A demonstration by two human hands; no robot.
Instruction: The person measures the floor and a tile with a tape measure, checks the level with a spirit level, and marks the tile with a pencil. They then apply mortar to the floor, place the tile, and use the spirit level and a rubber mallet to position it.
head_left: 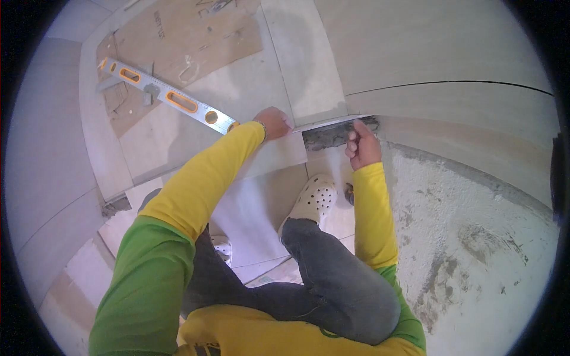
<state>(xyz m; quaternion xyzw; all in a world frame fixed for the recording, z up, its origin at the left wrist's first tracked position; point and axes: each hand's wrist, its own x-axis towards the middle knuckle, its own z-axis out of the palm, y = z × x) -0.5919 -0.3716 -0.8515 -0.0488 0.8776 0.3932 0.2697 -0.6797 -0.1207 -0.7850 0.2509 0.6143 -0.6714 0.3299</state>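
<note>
Steadily, I'd press evenly: my left hand (pixel 274 121) bends over the tile edge (pixel 329 123), its grip unclear. My right hand (pixel 362 145) curls closed beside it, with mortar (pixel 332 137) just beneath my knuckles.

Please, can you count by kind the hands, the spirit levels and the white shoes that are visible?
hands: 2, left hand and right hand
spirit level: 1
white shoes: 2
total: 5

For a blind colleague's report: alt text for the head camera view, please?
A crouching person's left hand rests on a floor tile, the right hand curled at the mortar gap beside it. A spirit level lies on tiles behind; bare screed at right.
</note>
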